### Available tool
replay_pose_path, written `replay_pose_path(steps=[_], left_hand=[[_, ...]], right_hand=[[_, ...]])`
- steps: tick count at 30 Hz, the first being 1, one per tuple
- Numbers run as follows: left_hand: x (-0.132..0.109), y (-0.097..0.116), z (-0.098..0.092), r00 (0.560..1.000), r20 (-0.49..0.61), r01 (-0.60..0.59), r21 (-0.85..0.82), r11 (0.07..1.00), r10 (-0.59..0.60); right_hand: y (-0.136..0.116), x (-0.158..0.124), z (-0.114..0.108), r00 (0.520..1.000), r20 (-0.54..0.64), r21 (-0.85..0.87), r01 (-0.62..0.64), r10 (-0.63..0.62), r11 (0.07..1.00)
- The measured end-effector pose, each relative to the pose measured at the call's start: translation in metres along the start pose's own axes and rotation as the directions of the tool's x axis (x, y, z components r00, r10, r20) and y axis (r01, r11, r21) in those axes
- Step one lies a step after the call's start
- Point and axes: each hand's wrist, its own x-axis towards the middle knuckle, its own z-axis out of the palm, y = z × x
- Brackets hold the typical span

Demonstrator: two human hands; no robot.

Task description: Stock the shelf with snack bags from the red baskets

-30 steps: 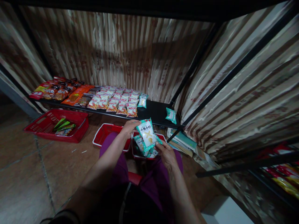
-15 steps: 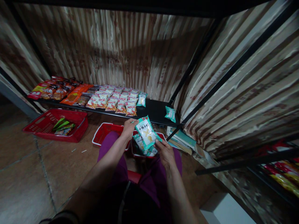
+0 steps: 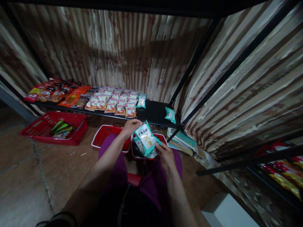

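The snack packet (image 3: 146, 138) is a flat, sealed pouch with a white face, teal edges, dark characters near the top and tan snacks pictured below. It is held in the air facing the camera, its top leaning left. The left hand (image 3: 129, 126) pinches its upper left corner and the right hand (image 3: 165, 155) its lower right edge.

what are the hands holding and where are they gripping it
A teal and white snack packet, held in both hands: the left hand grips its upper left edge, and the right hand pinches its lower right corner.
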Motion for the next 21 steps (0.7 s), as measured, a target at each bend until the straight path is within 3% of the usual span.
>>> replay_pose_path(steps=[5, 12, 16, 21], left_hand=[[0.003, -0.002, 0.002, 0.998, -0.034, -0.04, 0.211, 0.977, 0.048], [0.002, 0.006, 0.005, 0.984, -0.011, -0.145, 0.544, 0.827, 0.179], [-0.002, 0.011, 0.011, 0.977, -0.057, -0.125, 0.628, 0.768, 0.205], [-0.006, 0.011, 0.014, 0.971, -0.149, -0.062, 0.592, 0.804, 0.185]], right_hand=[[0.004, 0.001, -0.004, 1.0, 0.014, -0.029, 0.026, -0.026, 0.999], [0.002, -0.001, -0.004, 0.999, -0.005, -0.054, 0.05, -0.05, 0.997], [0.002, -0.002, -0.003, 0.998, -0.015, -0.068, 0.067, -0.068, 0.995], [0.003, -0.001, -0.002, 0.992, -0.096, -0.061, 0.074, -0.079, 0.995]])
